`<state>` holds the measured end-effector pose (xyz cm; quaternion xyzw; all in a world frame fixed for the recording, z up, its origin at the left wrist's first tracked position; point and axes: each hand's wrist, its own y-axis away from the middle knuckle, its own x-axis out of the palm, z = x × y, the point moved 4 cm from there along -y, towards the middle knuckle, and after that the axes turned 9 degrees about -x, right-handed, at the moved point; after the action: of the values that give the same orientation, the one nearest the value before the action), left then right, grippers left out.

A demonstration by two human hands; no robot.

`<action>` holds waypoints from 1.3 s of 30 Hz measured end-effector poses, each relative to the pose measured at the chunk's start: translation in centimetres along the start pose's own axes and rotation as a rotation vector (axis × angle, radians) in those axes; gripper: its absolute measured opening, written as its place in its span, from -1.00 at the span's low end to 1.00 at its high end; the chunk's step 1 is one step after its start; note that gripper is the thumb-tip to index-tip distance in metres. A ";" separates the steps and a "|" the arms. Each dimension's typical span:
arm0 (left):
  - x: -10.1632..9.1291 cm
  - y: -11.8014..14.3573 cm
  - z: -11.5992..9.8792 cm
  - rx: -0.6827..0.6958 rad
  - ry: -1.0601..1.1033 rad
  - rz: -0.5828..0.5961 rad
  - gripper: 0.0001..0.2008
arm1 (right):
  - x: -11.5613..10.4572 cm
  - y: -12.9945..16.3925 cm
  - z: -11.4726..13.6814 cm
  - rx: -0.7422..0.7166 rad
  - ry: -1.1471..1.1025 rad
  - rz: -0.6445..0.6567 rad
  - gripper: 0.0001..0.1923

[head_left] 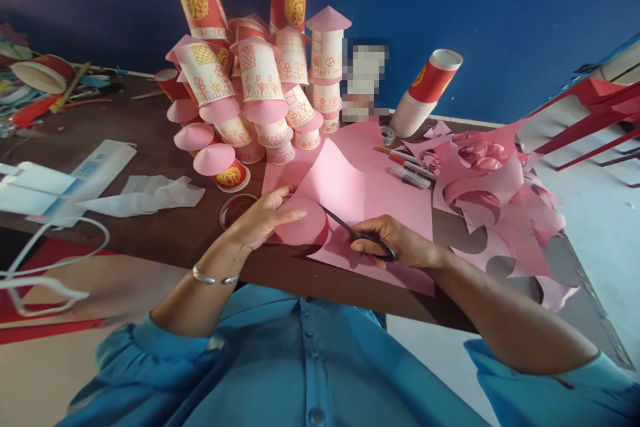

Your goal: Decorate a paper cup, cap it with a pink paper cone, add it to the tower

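Observation:
My left hand (260, 217) grips a round piece of pink paper (304, 223) that is partly cut from a large pink sheet (370, 197) lying on the brown table (175, 233). My right hand (395, 243) is closed on black scissors (357, 235), whose blades point left into the sheet beside the round piece. A silver bracelet sits on my left wrist.
A tower of decorated paper cups with pink cone roofs (260, 73) stands behind the sheet. A stack of cups (425, 93) lies at the back right, markers (407, 167) and pink paper scraps (495, 200) to the right, white tissue (145, 193) and a tape ring (235, 208) left.

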<state>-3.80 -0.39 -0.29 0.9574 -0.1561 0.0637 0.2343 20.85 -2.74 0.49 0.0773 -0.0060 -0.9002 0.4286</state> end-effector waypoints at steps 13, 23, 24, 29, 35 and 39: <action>-0.4 -0.1 0.0 0.040 -0.035 -0.108 -0.41 | 0.2 0.0 0.3 0.005 -0.005 -0.019 -0.54; 0.0 0.0 -0.4 0.011 -0.102 -0.098 -0.40 | 0.2 -0.2 -0.1 -0.007 -0.010 -0.028 -0.50; -0.1 0.0 -0.4 0.008 -0.102 -0.105 -0.39 | 0.2 -0.1 -0.2 -0.007 -0.009 -0.027 -0.51; -0.2 0.1 -0.3 -0.001 -0.065 -0.123 -0.36 | 0.1 0.0 -0.3 0.004 0.011 -0.035 -0.50; -0.1 0.5 -0.4 -0.012 0.020 -0.127 -0.33 | 0.2 0.1 0.0 0.000 0.001 -0.048 -0.45; -0.5 0.5 -0.4 0.011 -0.006 -0.209 -0.35 | 0.2 0.1 0.0 0.003 -0.001 -0.051 -0.47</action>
<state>-4.46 -0.52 0.18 0.9700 -0.0557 0.0367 0.2337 20.81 -2.90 0.44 0.0779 -0.0057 -0.9107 0.4055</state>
